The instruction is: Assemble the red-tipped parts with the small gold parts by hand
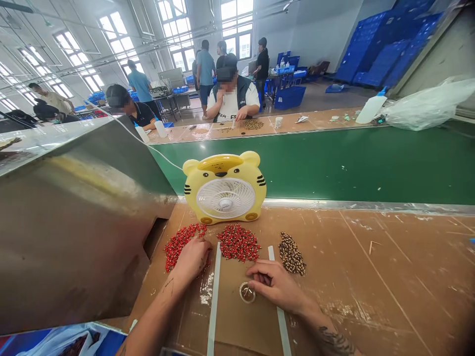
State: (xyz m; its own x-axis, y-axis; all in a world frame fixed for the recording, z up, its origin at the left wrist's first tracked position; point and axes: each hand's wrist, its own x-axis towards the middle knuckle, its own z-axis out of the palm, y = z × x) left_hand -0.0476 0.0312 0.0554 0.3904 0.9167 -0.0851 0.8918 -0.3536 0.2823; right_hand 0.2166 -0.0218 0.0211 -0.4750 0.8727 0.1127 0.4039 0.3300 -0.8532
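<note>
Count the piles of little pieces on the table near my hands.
3: the left red pile, partly hidden by the left hand; the middle red pile, before the fan; the dark pile, beyond the right hand.

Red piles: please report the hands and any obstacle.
Left hand at left red pile, grip hidden. Right hand at small container. Middle red pile beyond container. Yellow fan behind both piles, not blocking hands.

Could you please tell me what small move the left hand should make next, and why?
I would probably have the left hand pinch one piece from the left red pile, though its fingertips are hidden and may already hold one. It is right at that pile, while the right hand is beside the small round cup.
</note>
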